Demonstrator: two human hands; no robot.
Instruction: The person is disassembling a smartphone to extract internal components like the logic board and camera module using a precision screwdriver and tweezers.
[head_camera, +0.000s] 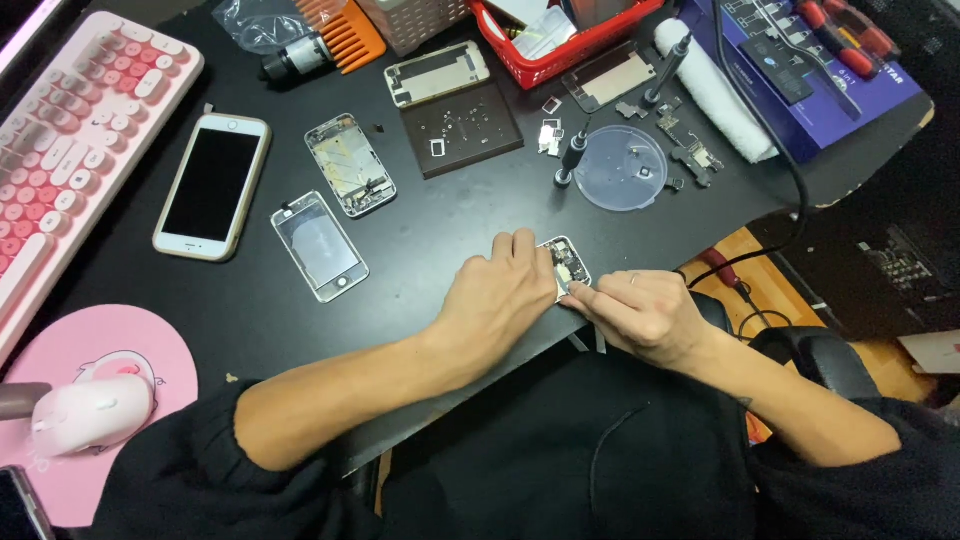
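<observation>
Both hands, left hand (497, 295) and right hand (640, 312), grip closed on opened phone (568, 264) at worktop (440, 225) six o'clock edge; slipping could drop it.

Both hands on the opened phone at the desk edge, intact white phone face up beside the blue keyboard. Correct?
Not quite: the keyboard is pink, not blue, per the head view. The rest holds: left hand and right hand on the opened phone, intact white phone face up beside it.
</observation>
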